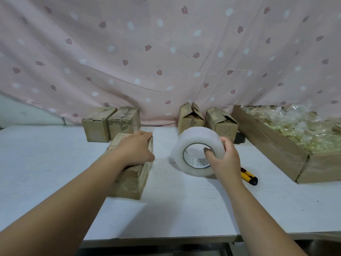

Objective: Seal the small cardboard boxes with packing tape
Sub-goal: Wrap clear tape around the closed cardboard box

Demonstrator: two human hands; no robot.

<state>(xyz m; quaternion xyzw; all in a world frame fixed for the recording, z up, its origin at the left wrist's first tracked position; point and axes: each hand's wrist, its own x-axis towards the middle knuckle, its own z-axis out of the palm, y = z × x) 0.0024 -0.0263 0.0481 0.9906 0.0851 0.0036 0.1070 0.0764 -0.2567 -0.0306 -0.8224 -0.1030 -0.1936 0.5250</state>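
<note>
Clearly, from where I was watching, the left hand lay palm down on top of a small box left of the frame's centre, its fingers bent over the box's far edge and its thumb stretched along the right-hand side, so it had hold of that box. The small box rested on the white counter with its flaps closed. Just right of centre, the right hand pinched the tape roll, thumb hooked inside the cardboard core and fingers wrapped over the outer, milky band. The roll stood on edge with its core facing me; I could not tell whether its bottom touched the counter. It was near the small box but apart from it. Behind the left hand, two closed boxes stood side by side against a pink leaf-print curtain. Behind the roll stood two open-flapped boxes, their flaps raised. A yellow and black utility knife lay on the counter just right of the right wrist. At the right edge of the frame sat a large carton filled with crinkled clear plastic bags.
</note>
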